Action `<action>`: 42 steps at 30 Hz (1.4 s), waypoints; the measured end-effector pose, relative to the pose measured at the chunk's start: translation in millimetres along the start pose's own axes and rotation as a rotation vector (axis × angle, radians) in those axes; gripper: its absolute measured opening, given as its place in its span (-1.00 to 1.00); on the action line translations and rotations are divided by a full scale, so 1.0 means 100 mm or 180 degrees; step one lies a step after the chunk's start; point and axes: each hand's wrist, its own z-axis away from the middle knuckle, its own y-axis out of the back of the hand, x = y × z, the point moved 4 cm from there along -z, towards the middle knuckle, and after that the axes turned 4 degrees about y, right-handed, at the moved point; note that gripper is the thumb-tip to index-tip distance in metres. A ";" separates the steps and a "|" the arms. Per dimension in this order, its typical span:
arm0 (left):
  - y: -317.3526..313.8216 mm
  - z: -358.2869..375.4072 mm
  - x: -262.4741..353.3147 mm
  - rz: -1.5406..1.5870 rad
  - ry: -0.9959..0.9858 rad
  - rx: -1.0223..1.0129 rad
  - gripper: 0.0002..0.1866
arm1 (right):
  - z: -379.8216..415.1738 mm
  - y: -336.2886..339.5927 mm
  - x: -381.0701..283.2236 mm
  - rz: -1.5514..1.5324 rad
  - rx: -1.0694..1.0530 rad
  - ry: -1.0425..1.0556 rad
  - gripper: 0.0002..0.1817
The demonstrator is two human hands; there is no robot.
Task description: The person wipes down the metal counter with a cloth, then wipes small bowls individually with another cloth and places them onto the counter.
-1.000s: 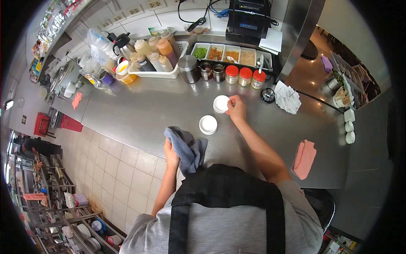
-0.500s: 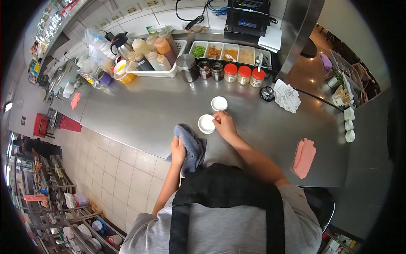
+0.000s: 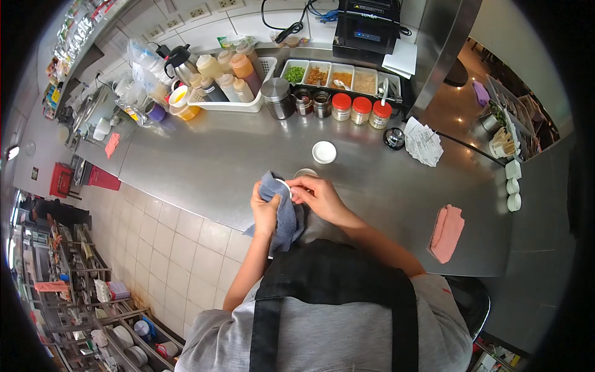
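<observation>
My left hand (image 3: 265, 209) is closed around a blue-grey cloth (image 3: 287, 217) that hangs down at the counter's front edge. Pinched in my right hand (image 3: 316, 195) is a small white dish (image 3: 284, 185), mostly hidden by the cloth and fingers; its rim presses against the cloth. Just behind my right hand another white dish (image 3: 305, 173) rests on the steel counter, partly covered by the hand. Farther back stands one more small white dish (image 3: 324, 152), fully visible.
Along the back are a white basket of squeeze bottles (image 3: 248, 106), red-lidded jars (image 3: 361, 110), a topping tray (image 3: 338, 79) and a black printer (image 3: 367, 28). A bell (image 3: 393, 138) and paper slips (image 3: 423, 142) lie right, with a folded pink cloth (image 3: 446, 233) nearer me.
My right hand has lifted a white dish off the stack on the counter and brought it left to the cloth. My left hand has raised the cloth slightly to meet it.
</observation>
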 end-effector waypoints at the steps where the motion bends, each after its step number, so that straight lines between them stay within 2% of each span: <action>1: 0.02 0.00 0.04 0.0065 0.0055 0.0091 -0.76 | 0.01 -0.02 -0.02 -0.0034 -0.0064 0.0019 -0.72; 3: 0.04 0.02 0.14 0.0196 0.0164 0.0277 -0.80 | 0.04 -0.07 -0.10 -0.0102 -0.0195 0.0058 -0.70; 4: 0.08 -0.02 0.10 0.0102 0.0100 0.0422 -0.81 | 0.08 -0.09 -0.10 0.0078 -0.0143 -0.0023 -0.60; 7: 0.19 -0.07 -0.04 0.0128 0.0282 0.0513 -0.74 | 0.25 -0.24 0.30 0.0202 -0.0582 -0.0127 -0.46; 8: 0.19 -0.07 -0.02 0.0037 0.0130 0.0560 -0.71 | 0.30 -0.25 0.35 0.1198 -0.1056 -0.0172 -0.37; 9: 0.20 -0.07 -0.01 -0.0050 -0.0020 0.0606 -0.68 | 0.34 -0.28 0.40 0.1315 -0.1186 0.0005 -0.49; 11: 0.20 -0.07 0.04 -0.0250 -0.0173 0.0682 -0.63 | 0.37 -0.29 0.61 0.1085 -0.0999 -0.0407 -0.60; 14: 0.27 -0.11 0.16 -0.0522 -0.0358 0.0644 -0.54 | 0.31 -0.23 0.17 0.1510 -0.0817 -0.0463 -0.69; 17: 0.26 -0.09 0.08 0.0406 0.0158 0.0294 -0.54 | 0.27 -0.19 0.21 0.1583 -0.0749 -0.0345 -0.72; 20: 0.23 -0.01 0.16 0.0475 0.0359 0.0405 -0.49 | 0.28 -0.23 0.27 0.1155 -0.0453 0.1170 -0.72; 23: 0.31 -0.03 0.09 0.0552 0.0445 0.0488 -0.55 | 0.36 -0.18 0.40 0.0604 -0.0514 0.0484 -0.72; 26: 0.36 -0.06 0.07 0.0628 0.0333 0.0431 -0.62 | 0.39 -0.09 0.43 0.1316 -0.1080 -0.0760 -0.67; 29: 0.29 -0.01 0.17 0.0561 0.0513 0.0334 -0.62 | 0.31 -0.06 0.34 0.2222 -0.1340 -0.1258 -0.59; 30: 0.26 0.00 0.18 0.0530 0.0599 0.0294 -0.61 | 0.26 -0.06 0.22 0.1941 -0.0887 -0.0776 -0.61; 32: 0.21 0.01 0.17 0.0345 0.0389 0.0171 -0.62 | 0.19 -0.04 -0.02 0.1346 0.0014 0.0177 -0.64; 35: 0.08 0.04 0.20 0.0092 0.0255 0.0080 -0.70 | 0.00 -0.09 -0.24 0.0596 0.0122 0.0758 -0.70; 36: 0.07 0.03 0.16 0.0027 0.0281 0.0078 -0.72 | -0.02 -0.13 -0.23 0.0491 -0.0057 0.0424 -0.77; 38: 0.06 -0.01 0.13 -0.0123 0.0318 -0.0061 -0.77 | -0.04 -0.11 -0.19 0.0447 0.0002 0.0306 -0.81; 39: 0.08 -0.06 0.16 -0.0421 0.0426 -0.0430 -0.76 | -0.07 -0.09 -0.19 0.0427 0.0030 0.0261 -0.82; 41: 0.11 -0.08 0.25 -0.1020 0.0677 -0.1173 -0.73 | -0.14 -0.09 -0.27 0.0947 -0.0240 0.0823 -0.83; 42: 0.02 -0.03 0.37 -0.0902 0.0663 -0.1591 -0.70 | -0.13 -0.11 -0.30 0.1203 -0.0385 0.1078 -0.84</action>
